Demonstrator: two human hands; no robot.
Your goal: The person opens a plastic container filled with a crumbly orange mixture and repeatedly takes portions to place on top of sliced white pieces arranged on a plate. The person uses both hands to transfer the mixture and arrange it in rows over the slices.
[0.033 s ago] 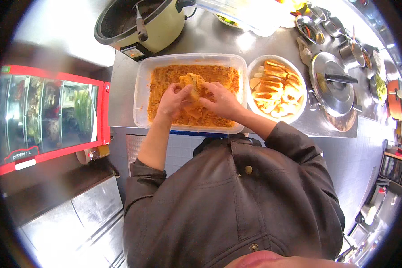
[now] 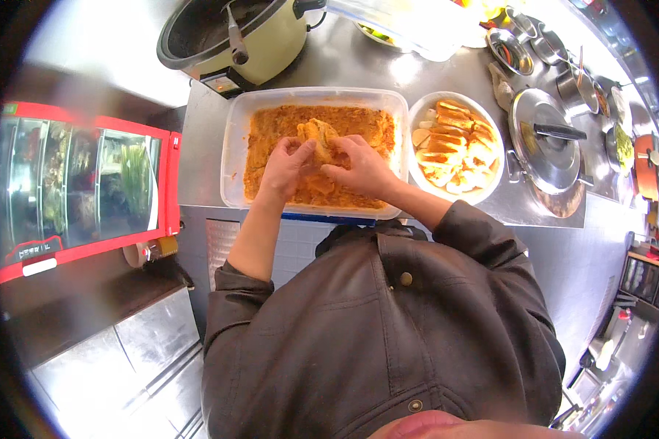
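My left hand (image 2: 284, 170) pinches a yellowish, sauce-coated piece of food (image 2: 317, 132) from its left side. On the other side my right hand (image 2: 362, 168) grips the same piece, its thumb and fingers bent around the edge. Both hands are above a clear plastic tub (image 2: 234, 157) whose bottom is covered with thick orange-red sauce (image 2: 271, 121). The piece's lower part is partly hidden behind my fingers, and I cannot tell its exact kind. Right of the tub stands a round white plate (image 2: 422, 121) heaped with pale slices (image 2: 447, 150) streaked with orange sauce.
Behind the tub to the left is a large cream cooker (image 2: 274, 51) with a handled utensil (image 2: 236, 44) in it. A lidded steel pot (image 2: 542, 139) sits right of the plate, with several metal bowls beyond. A red-framed glass display cabinet (image 2: 170, 183) stands at left.
The held piece looks slightly more folded at its top, and my fingers have shifted a little around it. The whole view has moved very slightly.
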